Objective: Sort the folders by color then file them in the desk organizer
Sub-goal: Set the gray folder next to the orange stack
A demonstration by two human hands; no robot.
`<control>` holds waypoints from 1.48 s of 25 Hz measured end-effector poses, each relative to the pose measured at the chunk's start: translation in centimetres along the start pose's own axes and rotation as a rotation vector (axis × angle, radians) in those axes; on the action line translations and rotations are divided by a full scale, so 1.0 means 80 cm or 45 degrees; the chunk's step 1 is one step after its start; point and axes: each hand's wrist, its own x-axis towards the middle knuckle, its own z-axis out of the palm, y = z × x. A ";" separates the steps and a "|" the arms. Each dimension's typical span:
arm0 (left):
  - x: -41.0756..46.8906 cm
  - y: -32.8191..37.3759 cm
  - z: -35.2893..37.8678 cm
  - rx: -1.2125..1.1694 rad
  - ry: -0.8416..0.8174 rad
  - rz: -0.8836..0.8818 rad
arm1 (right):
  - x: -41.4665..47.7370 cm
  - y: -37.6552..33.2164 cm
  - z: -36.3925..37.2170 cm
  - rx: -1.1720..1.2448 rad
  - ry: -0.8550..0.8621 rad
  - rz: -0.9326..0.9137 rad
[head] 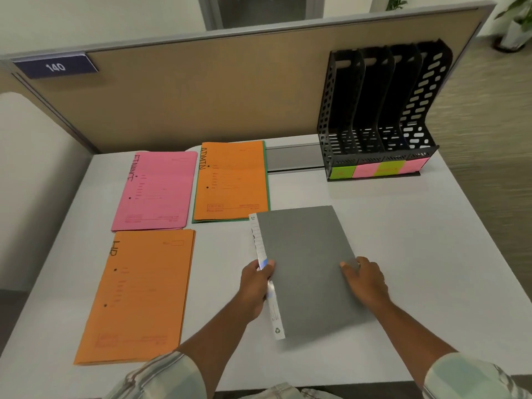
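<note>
A grey folder (305, 266) with a white spine lies near the middle of the white desk (403, 254). My left hand (256, 283) grips its spine edge. My right hand (365, 280) holds its right edge, fingers curled over it. To the left lie a pink folder (157, 191), an orange folder marked ADMIN (231, 181) with a green folder's edge (268, 182) showing beneath it, and a nearer orange folder marked HR (141, 295). The black desk organizer (383, 110) stands at the back right with its slots empty and green and pink labels on its base.
A tan partition (201, 90) with a sign reading 140 runs along the desk's back edge. A grey cable channel (293, 158) lies between the ADMIN folder and the organizer. The desk's right edge drops to carpet; potted plants stand far right.
</note>
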 end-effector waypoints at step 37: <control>0.031 -0.011 -0.225 1.656 0.305 0.554 | -0.119 -0.124 0.179 -0.516 -0.170 -0.324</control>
